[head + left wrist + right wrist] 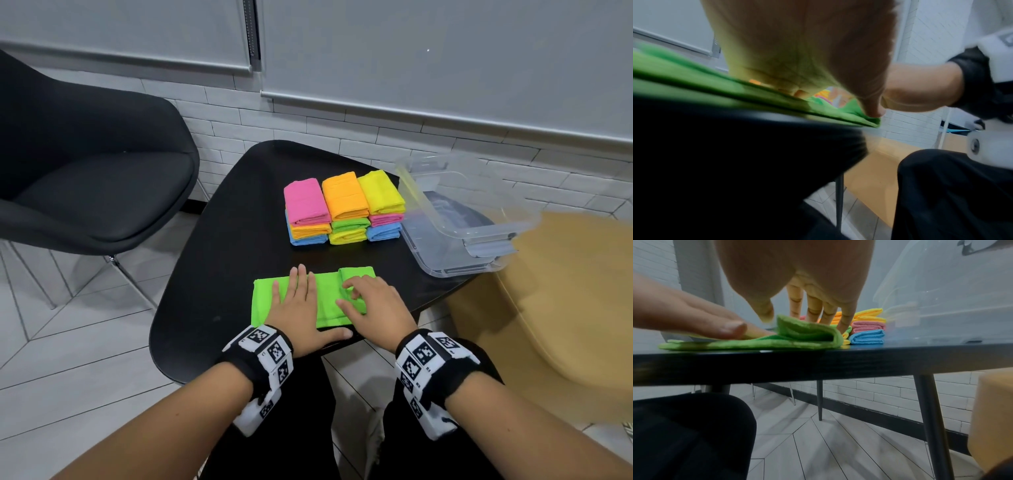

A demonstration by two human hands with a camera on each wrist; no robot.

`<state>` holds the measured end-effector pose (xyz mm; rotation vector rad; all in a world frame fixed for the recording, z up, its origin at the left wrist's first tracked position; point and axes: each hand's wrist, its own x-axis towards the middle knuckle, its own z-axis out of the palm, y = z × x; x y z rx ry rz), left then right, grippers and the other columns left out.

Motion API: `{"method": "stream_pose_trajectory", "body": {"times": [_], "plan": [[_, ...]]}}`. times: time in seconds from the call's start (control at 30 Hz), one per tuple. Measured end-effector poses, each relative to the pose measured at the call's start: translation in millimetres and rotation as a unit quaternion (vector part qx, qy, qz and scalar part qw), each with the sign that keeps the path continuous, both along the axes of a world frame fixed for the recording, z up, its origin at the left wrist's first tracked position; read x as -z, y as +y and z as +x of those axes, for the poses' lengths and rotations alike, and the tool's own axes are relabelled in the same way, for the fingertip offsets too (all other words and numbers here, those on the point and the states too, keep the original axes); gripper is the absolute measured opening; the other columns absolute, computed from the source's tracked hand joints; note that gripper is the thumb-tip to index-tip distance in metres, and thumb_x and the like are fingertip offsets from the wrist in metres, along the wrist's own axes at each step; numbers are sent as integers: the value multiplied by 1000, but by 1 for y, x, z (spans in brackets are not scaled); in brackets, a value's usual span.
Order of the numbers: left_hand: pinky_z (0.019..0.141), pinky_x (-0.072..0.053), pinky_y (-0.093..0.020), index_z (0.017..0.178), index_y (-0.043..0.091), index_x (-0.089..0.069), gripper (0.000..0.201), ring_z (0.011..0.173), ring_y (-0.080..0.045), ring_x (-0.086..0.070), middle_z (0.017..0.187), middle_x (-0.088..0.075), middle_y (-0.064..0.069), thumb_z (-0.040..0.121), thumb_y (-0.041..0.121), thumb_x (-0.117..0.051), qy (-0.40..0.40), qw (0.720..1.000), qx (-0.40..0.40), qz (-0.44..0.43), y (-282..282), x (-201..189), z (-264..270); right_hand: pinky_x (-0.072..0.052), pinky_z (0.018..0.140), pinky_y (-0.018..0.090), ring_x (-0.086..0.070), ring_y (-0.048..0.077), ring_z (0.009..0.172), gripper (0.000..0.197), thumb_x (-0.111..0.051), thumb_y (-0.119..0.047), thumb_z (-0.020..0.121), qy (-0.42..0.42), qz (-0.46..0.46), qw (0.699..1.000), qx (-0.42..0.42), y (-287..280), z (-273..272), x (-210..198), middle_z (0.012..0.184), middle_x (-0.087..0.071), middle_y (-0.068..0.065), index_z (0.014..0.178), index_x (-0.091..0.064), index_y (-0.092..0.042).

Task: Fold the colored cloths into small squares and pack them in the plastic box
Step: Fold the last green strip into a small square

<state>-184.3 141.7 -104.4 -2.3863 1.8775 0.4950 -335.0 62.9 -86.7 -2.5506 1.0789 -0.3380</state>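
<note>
Sitting open on the table (212,274), the plastic box (455,219) is holding no cloths; folded stacks (342,209) are lying just beside it. Left hand (301,308) is pressing flat on the green cloth (267,301); right hand (373,308) is pinching its turned-over end, a lifted fold (807,332) only the right wrist view is showing.

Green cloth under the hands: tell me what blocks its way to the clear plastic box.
Nothing visible does. The green cloth lies at the black table's near edge; the clear plastic box sits far right, open, beside the stacked folded cloths.
</note>
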Motion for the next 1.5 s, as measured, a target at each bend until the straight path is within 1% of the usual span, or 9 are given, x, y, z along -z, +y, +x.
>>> {"method": "stream_pose_trajectory", "body": {"times": [0.27,0.37,0.47,0.57,0.63,0.87,1.13,1.27,1.5], "plan": [[120,-10,-43,152,7,2,74,148,-27,1,160,3,-13,100,48,-30,5,991,-127,-41,18,-13,47,-41,96,41,-47,24,116,43,-46,-9,93,7,-24,1000,-3,-18,2,-7,129,-48,5,136,-47,-16],[110,-30,-40,149,5,-17,67,141,-29,-26,153,-24,-15,98,40,-43,12,980,-181,-78,21,-17,52,-23,116,40,-15,22,146,54,-33,-23,102,97,0,995,-9,-16,9,-4,158,-14,6,152,-16,-12],[98,-40,-41,136,8,-38,57,126,-29,-41,135,-41,-12,93,42,-53,7,971,-219,-91,21,-22,54,-5,120,44,10,21,148,66,-11,-47,101,200,35,979,-36,-8,14,8,160,14,6,152,7,-9],[98,-43,-42,128,8,-46,55,122,-31,-40,128,-43,-13,89,44,-59,28,965,-248,-79,18,-25,58,2,118,45,14,21,147,102,31,-69,70,222,-3,974,-41,-4,14,24,158,20,5,151,14,-10],[99,-42,-42,127,8,-48,56,121,-31,-41,127,-43,-13,86,44,-62,50,961,-262,-73,16,-24,62,3,117,44,15,21,147,110,40,-69,60,224,-24,973,-39,-4,14,32,158,21,5,150,15,-11],[78,-43,-29,101,13,-46,31,98,-23,-55,104,-54,-5,85,27,-69,209,917,-314,-131,13,-29,68,4,117,44,16,20,146,102,32,-69,67,219,-24,975,-38,-4,15,34,158,22,4,150,17,-12],[71,-45,-29,142,22,-18,83,81,-18,-54,83,-48,0,81,20,-74,267,926,-243,-113,29,-37,65,6,117,43,16,20,146,112,41,-70,57,213,-14,976,-39,-1,15,30,158,22,5,150,17,-12],[80,-49,-34,144,27,-20,85,94,-25,-54,95,-48,-5,79,11,-72,232,938,-220,-133,23,-49,55,6,117,43,16,22,146,120,43,-73,51,211,-7,977,-40,-2,15,27,158,21,7,150,16,-10],[83,-49,-39,144,29,-19,77,97,-27,-55,113,-47,-7,82,9,-60,163,966,-122,-160,-2,-65,12,5,118,42,16,24,146,120,-4,-87,67,202,-19,979,-20,5,-1,9,156,22,15,148,16,-1]]}}
